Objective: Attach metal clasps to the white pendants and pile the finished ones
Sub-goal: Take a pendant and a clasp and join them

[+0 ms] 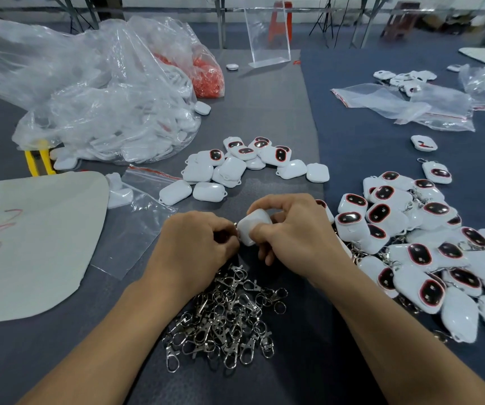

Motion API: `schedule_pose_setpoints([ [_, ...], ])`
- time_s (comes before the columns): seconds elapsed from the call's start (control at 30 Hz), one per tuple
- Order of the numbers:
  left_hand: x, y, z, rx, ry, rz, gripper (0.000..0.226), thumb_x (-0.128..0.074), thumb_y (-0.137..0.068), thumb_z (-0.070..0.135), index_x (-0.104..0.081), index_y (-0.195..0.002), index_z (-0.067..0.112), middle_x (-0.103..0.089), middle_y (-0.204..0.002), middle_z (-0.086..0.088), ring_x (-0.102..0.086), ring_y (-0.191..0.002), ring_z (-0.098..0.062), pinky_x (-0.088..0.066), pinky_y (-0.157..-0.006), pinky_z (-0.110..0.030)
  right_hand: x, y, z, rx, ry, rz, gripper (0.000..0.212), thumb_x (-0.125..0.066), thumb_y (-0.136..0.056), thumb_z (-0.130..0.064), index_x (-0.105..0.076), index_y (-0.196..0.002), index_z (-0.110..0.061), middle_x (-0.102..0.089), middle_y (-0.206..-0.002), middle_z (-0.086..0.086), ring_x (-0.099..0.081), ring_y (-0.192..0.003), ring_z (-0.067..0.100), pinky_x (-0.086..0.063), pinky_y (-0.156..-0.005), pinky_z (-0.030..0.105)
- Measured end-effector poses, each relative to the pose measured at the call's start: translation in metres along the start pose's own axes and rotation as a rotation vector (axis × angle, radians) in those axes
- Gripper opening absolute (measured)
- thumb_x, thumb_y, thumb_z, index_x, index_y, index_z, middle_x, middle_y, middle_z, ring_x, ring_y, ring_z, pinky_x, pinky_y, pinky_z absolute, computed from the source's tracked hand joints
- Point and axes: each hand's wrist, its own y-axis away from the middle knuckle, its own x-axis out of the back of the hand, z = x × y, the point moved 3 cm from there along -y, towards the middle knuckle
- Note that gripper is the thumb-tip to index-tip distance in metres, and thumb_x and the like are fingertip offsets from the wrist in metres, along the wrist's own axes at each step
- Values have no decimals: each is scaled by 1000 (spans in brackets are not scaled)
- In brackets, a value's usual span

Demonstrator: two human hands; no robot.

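Note:
My right hand (pixel 291 229) grips a white pendant (pixel 253 225) above the table's middle, back side up. My left hand (pixel 197 242) is curled right against the pendant's left corner, its fingertips pinching something small there that I cannot make out. Below both hands lies a heap of loose metal clasps (pixel 226 320). A group of bare white pendants (pixel 235 168) lies beyond the hands. To the right spreads the pile of pendants with clasps attached (pixel 428 244), most showing black and red faces.
A big clear bag of white pendants (pixel 112 112) and a bag of red parts (pixel 206 74) sit at the back left. A grey sheet (pixel 31 244) lies at left, with empty zip bags (pixel 411 106) at the back right. A clear stand (pixel 267 30) rises behind.

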Motion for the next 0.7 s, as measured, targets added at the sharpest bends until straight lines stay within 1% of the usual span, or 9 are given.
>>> schedule_pose_setpoints([
  [0.07, 0, 0, -1, 24, 23, 16, 8, -79, -74, 32, -80, -82, 33, -73, -72, 13, -63, -69, -6, -51, -69, -30, -1, 0, 1, -14, -43, -6, 24, -67, -80, 1, -73, -86, -22, -72, -65, 16, -65, -47, 28, -53, -49, 34],
  [0.1, 1, -1, -3, 50, 66, 31, 7, -80, -72, 32, -80, -79, 34, -71, -70, 16, -62, -66, -3, -50, -67, -23, -1, -1, 1, -32, -86, -9, 24, -67, -80, 2, -73, -87, -20, -72, -66, 19, -64, -47, 30, -53, -50, 35],
  [0.13, 1, -1, -4, 78, 128, 49, 7, -80, -70, 32, -78, -76, 36, -69, -69, 20, -62, -64, -1, -46, -63, -14, -1, -2, 1, -55, -145, -11, 23, -67, -81, 4, -73, -87, -18, -72, -67, 21, -62, -47, 30, -52, -49, 34],
  [0.2, 1, -2, -7, 103, 261, 84, 10, -76, -67, 30, -77, -74, 37, -67, -66, 20, -59, -57, 0, -42, -57, -8, 1, -3, 1, -104, -291, -14, 21, -66, -84, 8, -72, -90, -10, -71, -65, 21, -58, -44, 26, -46, -42, 28],
  [0.3, 2, -5, -8, 91, 402, 67, 17, -83, -69, 22, -79, -79, 35, -69, -64, 12, -57, -53, 0, -46, -56, -14, 5, -4, 0, -172, -460, -46, 16, -60, -87, 10, -71, -94, 0, -68, -61, 14, -54, -39, 19, -38, -36, 22],
  [0.37, 3, -6, -9, 94, 474, 54, 25, -89, -71, 19, -78, -77, 40, -73, -68, 14, -62, -58, 3, -47, -59, -13, 6, -3, -1, -206, -522, -98, 17, -58, -88, 6, -73, -93, 0, -65, -60, 13, -51, -39, 17, -35, -36, 21],
  [0.47, 5, -8, -5, 73, 589, 39, 27, -90, -69, 26, -78, -75, 49, -75, -72, 16, -65, -64, 5, -48, -63, -11, 6, -1, -3, -236, -581, -135, 20, -57, -86, 4, -76, -87, -3, -63, -63, 14, -49, -41, 16, -32, -36, 21],
  [0.57, 4, -7, 0, 81, 681, 17, 10, -84, -66, 34, -81, -74, 38, -75, -70, 9, -64, -63, 1, -48, -62, -14, 7, -1, -3, -244, -608, -127, 24, -57, -84, 4, -78, -79, -8, -65, -64, 13, -47, -40, 14, -31, -36, 20],
  [0.7, 7, -7, 2, 85, 655, -33, 9, -82, -67, 32, -81, -76, 30, -70, -65, 7, -58, -59, -2, -42, -57, -18, 7, 0, -3, -224, -596, -130, 23, -57, -84, 5, -77, -85, -7, -66, -65, 15, -47, -39, 15, -29, -36, 20],
])
